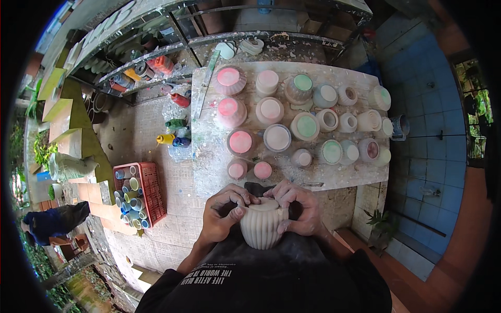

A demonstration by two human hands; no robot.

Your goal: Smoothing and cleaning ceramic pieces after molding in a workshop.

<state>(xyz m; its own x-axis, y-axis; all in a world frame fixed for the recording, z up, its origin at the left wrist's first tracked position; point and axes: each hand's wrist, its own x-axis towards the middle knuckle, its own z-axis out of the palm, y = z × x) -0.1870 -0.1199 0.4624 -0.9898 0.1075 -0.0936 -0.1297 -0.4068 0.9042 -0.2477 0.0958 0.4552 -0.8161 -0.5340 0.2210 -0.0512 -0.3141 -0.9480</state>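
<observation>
A pale, vertically ribbed pot point(261, 229) is held close against my dark shirt, its paler end facing up. My left hand point(227, 208) is curled at its upper left edge, thumb and fingers pressed against the pot. On the other side, my right hand point(302, 207) grips the upper right edge, fingertips on top and thumb lower on the wall. A small yellowish patch shows by the right fingers; I cannot tell what it is. Just beyond my hands, the white-dusted table point(334, 177) carries rows of pots, two small pink-topped ones point(262, 169) being among the nearest.
Pink-, green- and white-topped pots point(305, 126) cover much of the table. A long flat strip point(209, 83) lies along its left edge. Coloured bottles point(181, 142) stand to the left, near a red crate point(151, 195) of cups. Another person point(57, 221) is at far left.
</observation>
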